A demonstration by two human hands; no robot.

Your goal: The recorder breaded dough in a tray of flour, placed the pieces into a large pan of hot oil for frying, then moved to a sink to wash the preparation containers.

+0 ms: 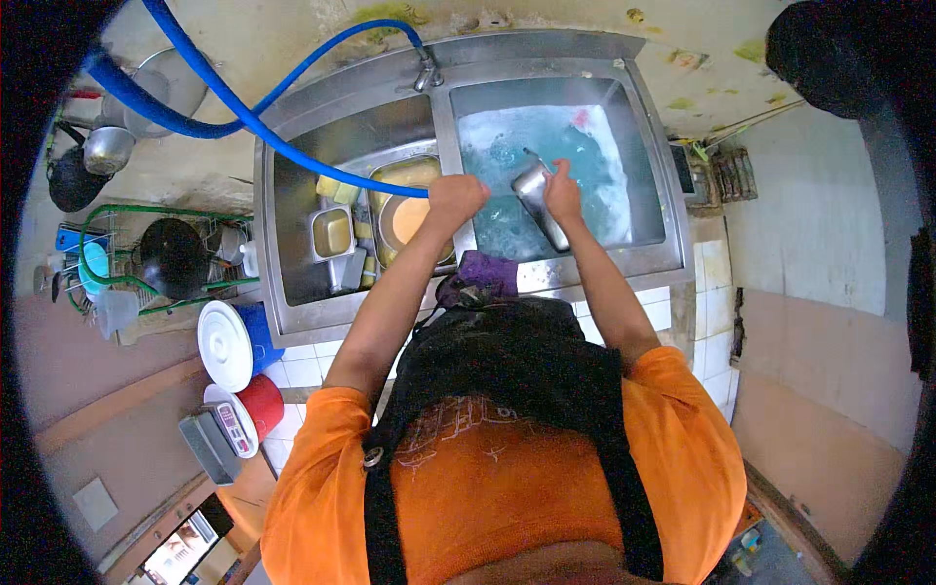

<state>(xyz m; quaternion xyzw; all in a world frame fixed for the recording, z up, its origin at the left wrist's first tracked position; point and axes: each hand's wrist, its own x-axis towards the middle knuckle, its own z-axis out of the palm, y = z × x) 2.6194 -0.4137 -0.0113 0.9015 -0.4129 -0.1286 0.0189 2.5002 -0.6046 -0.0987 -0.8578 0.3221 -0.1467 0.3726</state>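
My left hand point(458, 201) is closed around the end of a blue hose point(329, 170), above the divider of a double stainless steel sink point(447, 139). Over the right basin, my right hand point(563, 191) grips a tall metal container point(540, 208), tilted above cloudy bluish water point(504, 157). Something small and dark shows beside its upper end; I cannot tell what it is. The left basin holds a round pan with tan contents point(409, 219), a small square metal container point(333, 234) and yellowish blocks point(338, 189). A purple cloth point(486, 276) lies at the sink's front edge.
A tap point(425, 75) stands at the back, with blue hose attached. Left of the sink are a green-edged dish rack point(110, 212) with a black wok point(173, 256), a blue bucket with a white lid point(225, 345) and a red bucket point(265, 406). Pans hang on the left wall.
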